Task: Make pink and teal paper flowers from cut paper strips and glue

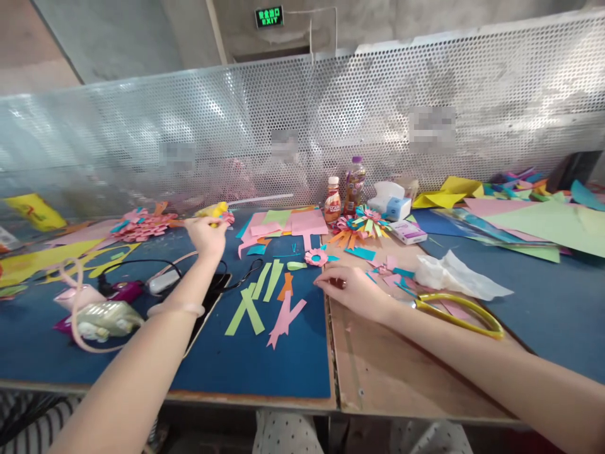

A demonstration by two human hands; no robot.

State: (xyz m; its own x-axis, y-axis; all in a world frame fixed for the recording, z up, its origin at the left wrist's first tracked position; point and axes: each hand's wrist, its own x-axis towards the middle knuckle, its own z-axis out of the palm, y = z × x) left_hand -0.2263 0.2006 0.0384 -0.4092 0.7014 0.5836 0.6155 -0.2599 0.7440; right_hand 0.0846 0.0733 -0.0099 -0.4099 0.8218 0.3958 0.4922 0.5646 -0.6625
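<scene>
The left hand (207, 234) is stretched far forward with fingers curled, while the right hand (352, 291) rests palm-down.

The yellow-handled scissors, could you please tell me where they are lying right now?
In the head view, the yellow-handled scissors lie on the bare wooden tabletop just right of the right hand, below the crumpled white tissue.

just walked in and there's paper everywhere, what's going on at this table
A person sits at a blue work table strewn with cut paper. Their left hand reaches forward and grips a yellow object near a pile of pink paper flowers. Their right hand rests on the table beside a small pink paper flower. Green and pink paper strips lie between the arms, and yellow-handled scissors lie at the right.
</scene>
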